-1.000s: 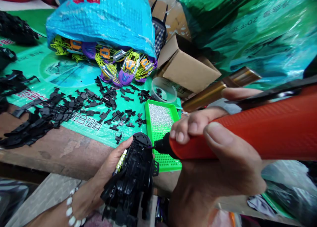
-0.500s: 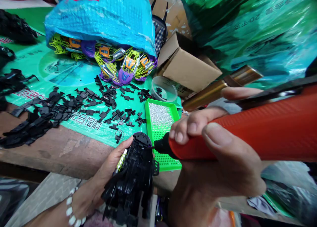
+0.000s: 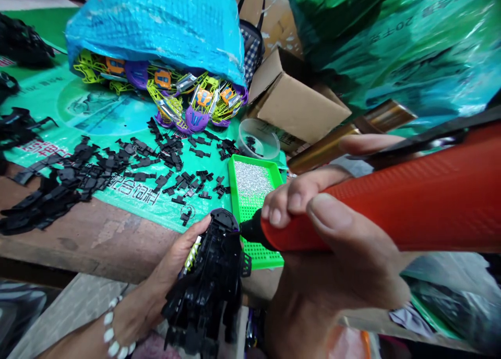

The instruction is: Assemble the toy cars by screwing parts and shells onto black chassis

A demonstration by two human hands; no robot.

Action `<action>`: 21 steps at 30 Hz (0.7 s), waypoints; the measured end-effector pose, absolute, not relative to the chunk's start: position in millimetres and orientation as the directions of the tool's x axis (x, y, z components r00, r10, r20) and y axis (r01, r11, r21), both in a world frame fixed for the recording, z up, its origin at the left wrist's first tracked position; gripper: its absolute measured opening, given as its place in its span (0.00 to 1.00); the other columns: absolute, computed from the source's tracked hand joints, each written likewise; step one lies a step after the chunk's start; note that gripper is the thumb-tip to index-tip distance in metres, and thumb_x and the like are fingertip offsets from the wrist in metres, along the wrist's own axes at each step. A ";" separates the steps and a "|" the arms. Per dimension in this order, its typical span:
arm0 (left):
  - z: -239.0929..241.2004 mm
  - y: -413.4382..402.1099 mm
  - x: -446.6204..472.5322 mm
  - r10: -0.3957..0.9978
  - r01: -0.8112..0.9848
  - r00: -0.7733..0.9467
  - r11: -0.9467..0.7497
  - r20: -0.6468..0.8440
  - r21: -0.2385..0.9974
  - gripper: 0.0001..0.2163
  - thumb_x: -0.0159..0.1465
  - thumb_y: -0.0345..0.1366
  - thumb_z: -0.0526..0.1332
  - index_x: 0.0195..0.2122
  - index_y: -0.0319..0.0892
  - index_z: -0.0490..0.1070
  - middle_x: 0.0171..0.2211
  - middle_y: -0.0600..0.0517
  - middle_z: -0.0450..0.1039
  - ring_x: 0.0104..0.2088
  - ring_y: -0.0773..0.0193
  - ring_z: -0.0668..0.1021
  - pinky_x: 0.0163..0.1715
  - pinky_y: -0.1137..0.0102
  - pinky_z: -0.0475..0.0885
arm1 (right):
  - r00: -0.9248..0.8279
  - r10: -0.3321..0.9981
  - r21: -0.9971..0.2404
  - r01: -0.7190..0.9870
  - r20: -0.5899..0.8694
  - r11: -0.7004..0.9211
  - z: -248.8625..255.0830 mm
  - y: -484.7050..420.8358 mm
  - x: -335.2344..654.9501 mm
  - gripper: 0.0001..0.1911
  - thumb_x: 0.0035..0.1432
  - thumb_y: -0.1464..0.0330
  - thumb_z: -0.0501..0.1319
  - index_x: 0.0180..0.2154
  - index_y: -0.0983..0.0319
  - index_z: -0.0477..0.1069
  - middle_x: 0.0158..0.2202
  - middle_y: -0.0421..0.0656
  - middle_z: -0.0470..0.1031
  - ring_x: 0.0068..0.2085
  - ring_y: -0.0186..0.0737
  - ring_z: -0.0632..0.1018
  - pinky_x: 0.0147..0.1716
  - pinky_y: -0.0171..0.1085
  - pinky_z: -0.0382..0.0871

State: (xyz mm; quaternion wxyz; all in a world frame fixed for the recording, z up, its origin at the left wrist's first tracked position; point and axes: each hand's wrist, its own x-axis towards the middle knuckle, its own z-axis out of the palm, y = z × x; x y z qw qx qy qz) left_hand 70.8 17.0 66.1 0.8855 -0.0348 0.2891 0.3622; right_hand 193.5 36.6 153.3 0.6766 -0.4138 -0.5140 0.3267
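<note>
My left hand [image 3: 182, 254] grips a black toy car chassis [image 3: 207, 286] with a purple edge and yellow-green side piece; some of its fingers are hidden beneath. Wrapped round a red electric screwdriver [image 3: 383, 197], my right hand [image 3: 336, 213] holds it level, its black nose pointing left. The screwdriver's tip meets the upper right edge of the chassis; whether a screw sits there is too small to tell. Behind them lies a green perforated tray [image 3: 260, 252] with many small silvery screws [image 3: 252, 179] heaped at its far end.
Loose black plastic parts [image 3: 97, 166] are scattered over the green sheet [image 3: 102, 106]. A blue bag [image 3: 156, 30] spills purple and yellow-green car bodies [image 3: 199, 103]. Behind the tray stand a clear round tub [image 3: 258, 140], a cardboard box [image 3: 301, 106] and a brown-gold tube [image 3: 352, 134].
My right hand and the screwdriver have shifted slightly left, bringing the tip against the chassis. The chassis in my left hand has barely moved.
</note>
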 end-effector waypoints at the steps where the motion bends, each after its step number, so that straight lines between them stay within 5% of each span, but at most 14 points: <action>1: 66.2 16.8 70.9 0.627 -0.665 0.570 0.731 -0.531 0.150 0.14 0.63 0.35 0.64 0.49 0.42 0.77 0.35 0.50 0.83 0.35 0.57 0.84 0.42 0.66 0.77 | 0.253 0.871 -0.898 -0.021 0.421 0.440 153.3 36.5 193.3 0.22 0.49 0.68 0.70 0.46 0.53 0.68 0.23 0.31 0.71 0.18 0.33 0.70 0.14 0.35 0.67; 15: 70.5 20.8 74.9 0.566 -0.633 0.580 0.766 -0.587 0.113 0.13 0.65 0.36 0.61 0.49 0.40 0.77 0.33 0.49 0.82 0.36 0.56 0.83 0.42 0.65 0.77 | 0.170 0.881 -0.893 -0.012 0.441 0.450 142.1 38.6 190.8 0.19 0.48 0.68 0.69 0.42 0.48 0.67 0.23 0.30 0.69 0.18 0.35 0.69 0.17 0.39 0.66; 21: 49.1 12.6 71.1 0.551 -0.596 0.674 0.799 -0.492 0.078 0.16 0.64 0.41 0.62 0.50 0.39 0.76 0.34 0.48 0.83 0.37 0.55 0.84 0.43 0.63 0.77 | 0.137 0.876 -0.882 -0.026 0.462 0.470 139.1 37.0 190.8 0.20 0.48 0.69 0.68 0.43 0.50 0.69 0.23 0.31 0.69 0.19 0.36 0.69 0.16 0.39 0.65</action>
